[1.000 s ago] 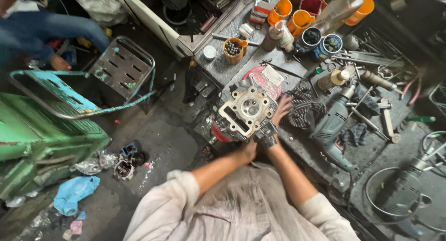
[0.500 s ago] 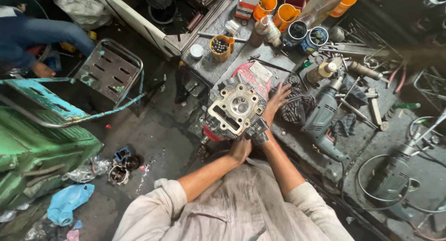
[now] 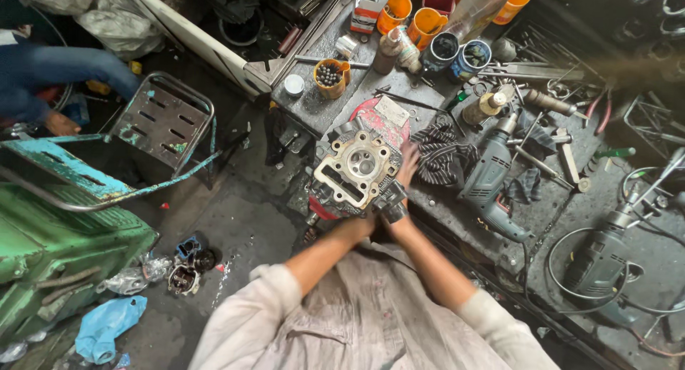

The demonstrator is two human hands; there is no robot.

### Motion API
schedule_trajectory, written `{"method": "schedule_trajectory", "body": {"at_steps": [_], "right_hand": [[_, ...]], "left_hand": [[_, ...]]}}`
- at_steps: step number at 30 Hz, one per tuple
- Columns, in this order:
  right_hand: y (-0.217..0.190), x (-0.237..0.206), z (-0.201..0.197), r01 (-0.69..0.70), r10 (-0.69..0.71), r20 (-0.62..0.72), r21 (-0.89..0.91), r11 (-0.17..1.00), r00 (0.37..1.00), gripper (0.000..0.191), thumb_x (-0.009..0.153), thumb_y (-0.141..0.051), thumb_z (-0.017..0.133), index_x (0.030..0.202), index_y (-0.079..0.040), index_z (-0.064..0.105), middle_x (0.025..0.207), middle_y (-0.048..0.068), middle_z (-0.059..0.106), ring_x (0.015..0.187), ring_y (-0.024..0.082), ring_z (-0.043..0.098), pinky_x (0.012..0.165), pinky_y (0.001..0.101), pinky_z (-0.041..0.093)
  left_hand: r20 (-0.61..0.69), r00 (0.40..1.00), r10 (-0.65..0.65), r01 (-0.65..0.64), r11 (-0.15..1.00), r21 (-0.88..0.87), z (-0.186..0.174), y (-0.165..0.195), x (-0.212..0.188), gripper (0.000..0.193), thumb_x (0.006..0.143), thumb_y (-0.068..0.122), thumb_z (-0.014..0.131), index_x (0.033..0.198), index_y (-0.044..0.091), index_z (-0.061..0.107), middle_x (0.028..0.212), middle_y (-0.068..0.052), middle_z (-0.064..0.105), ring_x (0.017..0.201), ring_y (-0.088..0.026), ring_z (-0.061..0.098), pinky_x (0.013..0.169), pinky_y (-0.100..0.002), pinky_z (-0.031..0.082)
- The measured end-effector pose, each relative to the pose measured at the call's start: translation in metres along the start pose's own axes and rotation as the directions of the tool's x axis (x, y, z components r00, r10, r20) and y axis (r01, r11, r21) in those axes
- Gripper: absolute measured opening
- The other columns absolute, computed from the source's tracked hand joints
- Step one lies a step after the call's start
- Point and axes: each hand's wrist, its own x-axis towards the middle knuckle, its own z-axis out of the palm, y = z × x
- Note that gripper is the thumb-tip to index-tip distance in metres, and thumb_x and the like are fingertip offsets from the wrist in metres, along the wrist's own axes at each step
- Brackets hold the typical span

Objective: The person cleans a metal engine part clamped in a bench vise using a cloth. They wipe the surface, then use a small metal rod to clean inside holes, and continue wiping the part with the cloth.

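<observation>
Along the far side of the greasy workbench point(image 3: 342, 106) stand several containers: an orange cup point(image 3: 330, 78) filled with small round metal pieces, two more orange cups point(image 3: 394, 12) whose contents cannot be made out, and two dark tins point(image 3: 440, 51) holding something black. A small white lid point(image 3: 293, 85) lies just beside the filled cup. At the near edge of the bench sits an engine cylinder head point(image 3: 354, 171), a pale metal block with a round opening in its middle, a rectangular opening on one side and dark grimy fins around it; it rests partly on a red piece point(image 3: 378, 117) underneath. The left hand point(image 3: 362, 224) is at the block's near lower edge, mostly hidden below it, so its opening cannot be told. The right hand point(image 3: 407, 166) lies with fingers stretched out flat against the block's right side, touching it and close to a striped rag point(image 3: 441, 154). A dark fitting point(image 3: 392, 204) sits between the wrists at the block's near corner. A grey power drill point(image 3: 491, 181) lies to the right, well apart from the hands.
</observation>
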Motion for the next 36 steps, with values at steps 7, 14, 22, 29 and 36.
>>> {"method": "schedule_trajectory", "body": {"at_steps": [7,14,22,29,36], "right_hand": [[0.009,0.000,0.005,-0.117,0.116,-0.058,-0.027,0.993,0.992,0.114,0.093,-0.056,0.063,0.165,-0.001,-0.005,0.165,0.036,-0.018,0.153,0.049,-0.020,0.121,0.0565,-0.013],[-0.010,-0.019,0.000,-0.061,0.036,0.110,0.230,0.971,0.993,0.110,0.093,-0.054,0.066,0.165,-0.005,0.000,0.170,0.032,-0.007,0.159,0.047,-0.011,0.127,0.0555,-0.008],[-0.003,0.019,0.003,-0.126,0.123,-0.185,-0.003,0.992,0.975,0.073,0.115,-0.040,0.040,0.168,-0.006,0.004,0.175,0.029,-0.012,0.163,0.046,-0.012,0.129,0.0579,-0.012],[-0.019,-0.042,0.008,-0.179,0.129,0.168,0.331,0.927,0.977,0.081,0.106,-0.049,0.043,0.165,-0.005,0.007,0.173,0.025,0.012,0.161,0.037,0.011,0.130,0.0406,0.013],[-0.011,0.072,-0.014,0.113,0.047,-0.329,0.449,0.886,0.943,0.056,0.108,-0.012,0.055,0.158,-0.005,0.031,0.159,0.024,0.043,0.151,0.035,0.042,0.129,0.0453,0.032]], "left_hand": [[0.034,0.999,-0.037,0.037,0.999,-0.018,0.002,-0.004,-0.007,0.051,0.104,0.024,0.047,0.151,0.003,0.046,0.155,-0.016,0.049,0.143,-0.031,0.043,0.120,-0.042,0.032],[0.002,0.996,0.091,-0.091,0.995,-0.027,-0.010,-0.002,0.002,0.052,0.103,0.024,0.049,0.151,0.003,0.046,0.155,-0.016,0.049,0.143,-0.031,0.043,0.120,-0.042,0.032],[-0.020,0.999,-0.041,0.041,0.999,-0.028,0.004,-0.001,-0.021,0.053,0.102,0.023,0.052,0.151,0.002,0.046,0.154,-0.017,0.049,0.143,-0.031,0.043,0.119,-0.042,0.033],[-0.018,0.997,0.073,-0.075,0.988,-0.133,-0.012,0.013,0.002,0.054,0.101,0.023,0.054,0.151,0.002,0.046,0.154,-0.017,0.049,0.143,-0.032,0.043,0.119,-0.042,0.033],[-0.035,0.999,-0.039,0.018,0.884,-0.468,-0.016,0.006,-0.047,0.055,0.101,0.023,0.056,0.151,0.002,0.046,0.154,-0.017,0.050,0.143,-0.032,0.043,0.119,-0.042,0.033]]}}
